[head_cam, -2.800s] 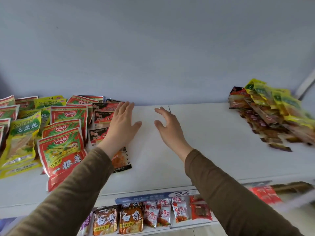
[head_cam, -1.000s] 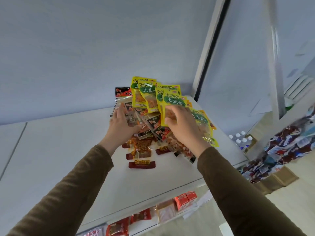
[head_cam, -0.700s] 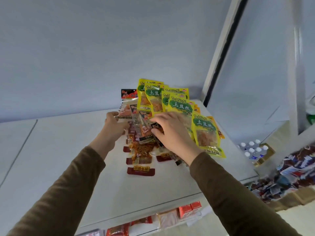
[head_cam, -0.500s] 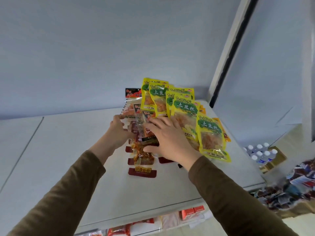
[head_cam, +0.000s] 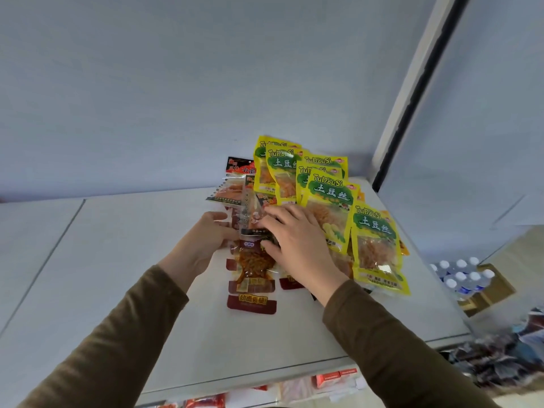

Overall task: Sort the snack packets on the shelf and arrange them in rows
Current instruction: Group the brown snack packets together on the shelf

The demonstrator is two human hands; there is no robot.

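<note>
A mixed heap of snack packets lies at the right end of the white shelf (head_cam: pixel 141 260). Several yellow-green packets (head_cam: pixel 329 198) fan out along its right side. Clear packets with dark red ends (head_cam: pixel 253 269) trail toward the front. My right hand (head_cam: pixel 294 240) lies palm down on the heap, fingers curled on a small clear-and-red packet (head_cam: pixel 253 216) that stands tilted. My left hand (head_cam: pixel 209 240) presses against the heap's left edge and touches the same packets; what its fingertips grip is hidden.
A white upright post (head_cam: pixel 412 92) with a dark strip ends the shelf at the right. A lower shelf with red packets (head_cam: pixel 332 376) shows under the front edge. Bottled water in a carton (head_cam: pixel 462 275) stands on the floor at right.
My head has turned from the sorted rows at the left to the heap at the right end. Both hands reached into the heap, and the right hand slid from the yellow packets onto the small red ones.
</note>
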